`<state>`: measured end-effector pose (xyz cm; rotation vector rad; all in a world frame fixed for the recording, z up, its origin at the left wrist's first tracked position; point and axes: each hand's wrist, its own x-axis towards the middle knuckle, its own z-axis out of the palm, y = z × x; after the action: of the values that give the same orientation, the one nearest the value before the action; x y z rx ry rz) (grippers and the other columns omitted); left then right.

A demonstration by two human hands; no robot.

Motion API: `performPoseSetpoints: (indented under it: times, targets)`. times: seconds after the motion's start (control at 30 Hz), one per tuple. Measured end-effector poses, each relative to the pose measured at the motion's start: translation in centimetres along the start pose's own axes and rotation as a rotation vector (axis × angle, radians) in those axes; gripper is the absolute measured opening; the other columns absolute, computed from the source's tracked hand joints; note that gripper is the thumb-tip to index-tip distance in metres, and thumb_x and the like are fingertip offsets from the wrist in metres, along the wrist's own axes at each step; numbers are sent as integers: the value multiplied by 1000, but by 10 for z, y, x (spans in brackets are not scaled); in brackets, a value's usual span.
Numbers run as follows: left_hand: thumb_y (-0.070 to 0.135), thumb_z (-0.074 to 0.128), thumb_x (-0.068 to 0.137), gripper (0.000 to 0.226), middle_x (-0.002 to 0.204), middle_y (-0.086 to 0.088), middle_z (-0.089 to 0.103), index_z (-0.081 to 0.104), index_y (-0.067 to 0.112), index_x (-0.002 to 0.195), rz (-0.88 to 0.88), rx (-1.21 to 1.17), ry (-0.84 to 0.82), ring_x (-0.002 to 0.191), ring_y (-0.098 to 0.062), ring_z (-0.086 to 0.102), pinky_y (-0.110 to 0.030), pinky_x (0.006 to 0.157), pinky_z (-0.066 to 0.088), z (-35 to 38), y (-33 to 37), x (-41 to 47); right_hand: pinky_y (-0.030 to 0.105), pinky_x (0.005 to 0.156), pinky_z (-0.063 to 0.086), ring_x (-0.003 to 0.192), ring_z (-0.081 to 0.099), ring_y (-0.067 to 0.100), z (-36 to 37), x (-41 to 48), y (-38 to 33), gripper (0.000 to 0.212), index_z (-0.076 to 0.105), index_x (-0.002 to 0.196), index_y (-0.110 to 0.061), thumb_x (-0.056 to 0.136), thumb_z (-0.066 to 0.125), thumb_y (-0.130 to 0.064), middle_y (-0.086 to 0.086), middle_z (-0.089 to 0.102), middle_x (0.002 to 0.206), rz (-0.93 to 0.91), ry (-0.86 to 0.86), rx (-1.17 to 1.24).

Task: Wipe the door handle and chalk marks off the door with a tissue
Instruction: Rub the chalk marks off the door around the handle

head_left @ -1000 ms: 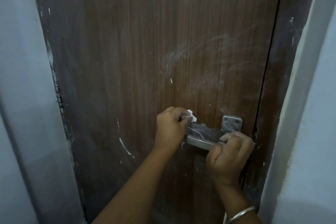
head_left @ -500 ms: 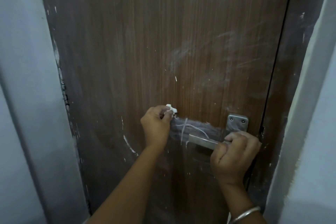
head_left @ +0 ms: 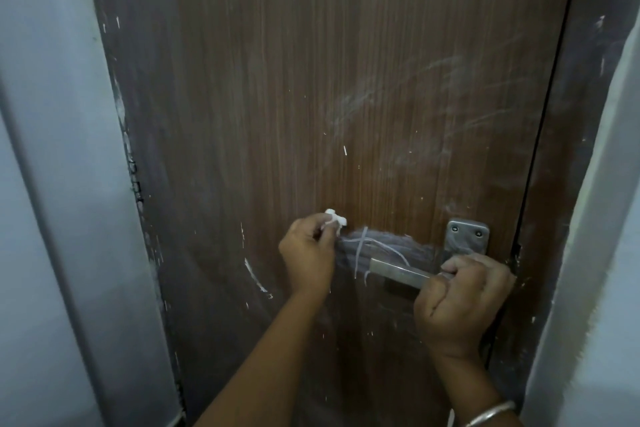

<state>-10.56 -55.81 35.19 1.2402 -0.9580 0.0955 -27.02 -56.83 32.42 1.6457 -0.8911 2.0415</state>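
Brown wood-grain door [head_left: 346,80] fills the head view. We note the left hand [head_left: 306,253] pinching a wadded tissue [head_left: 336,219] against the panel, just beside the chalk marks [head_left: 367,246] above the door handle [head_left: 398,272]. The right hand [head_left: 460,298] is curled round the lever. We judge chalk-wiping to be in hand. The next move calls for firm strokes across the scribble, then the curved streak [head_left: 255,276] nearer the door's left edge.

Small crumpled white tissue [head_left: 92,219] against brown door [head_left: 346,80], chalk marks [head_left: 374,250] beside steel handle [head_left: 398,272]
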Motion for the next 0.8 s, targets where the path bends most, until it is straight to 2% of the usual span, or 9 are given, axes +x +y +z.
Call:
performPoseSetpoints:
  times: [0.07,0.2,0.23,0.33,0.37,0.5,0.63,0.8]
  targets:
    - [7,69,80,14,84,1,66,73,20,85,-83,-15,89,72,-6,61,-1,63,40,4,1,-1,35,68,37,74,49,36,0,0,0,6,42,81,-10,76,39,-7,13,40,90,-2,-4,-7]
    - [5,67,80,14,80,10,59,72,15,87,187,91,-75,69,1,57,-2,64,42,6,3,-15,38,63,40,73,48,34,2,-1,2,6,44,79,-9,76,40,-6,12,39,90,-8,3,-14]
    - [5,68,80,14,79,12,60,72,17,87,170,67,-86,69,1,58,-4,64,43,6,3,-13,39,63,40,73,48,34,2,-2,2,6,43,79,-10,76,40,-6,10,38,90,-8,3,-8]
    - [9,72,78,13,78,8,66,72,22,82,-69,-83,50,69,-2,62,-5,61,44,13,7,-10,37,64,39,74,47,33,1,-2,2,6,42,80,-11,75,41,-7,9,36,91,0,5,-5]
    - [9,71,78,12,78,8,66,72,20,82,-76,-84,64,68,-2,62,-4,60,43,16,11,-14,37,64,39,73,47,33,1,-2,2,6,43,80,-10,76,40,-7,9,36,91,0,11,-5]
    - [8,70,80,13,79,10,63,72,20,86,65,-101,-93,72,-2,63,-5,61,45,18,16,-26,33,65,36,71,47,34,2,1,0,6,43,78,-9,76,40,-5,12,40,87,-13,35,-13]
    - [9,72,78,14,78,6,67,72,22,83,-74,-192,73,71,-5,64,-5,62,45,22,17,-22,30,68,34,71,47,32,2,0,0,6,42,79,-11,77,40,-6,10,37,89,-6,22,-8]
    - [4,72,77,20,80,11,64,73,18,91,96,-147,-68,75,-2,64,-6,66,45,23,13,-35,27,72,31,72,47,31,2,0,0,5,43,78,-9,76,40,-7,15,43,86,2,30,-25]
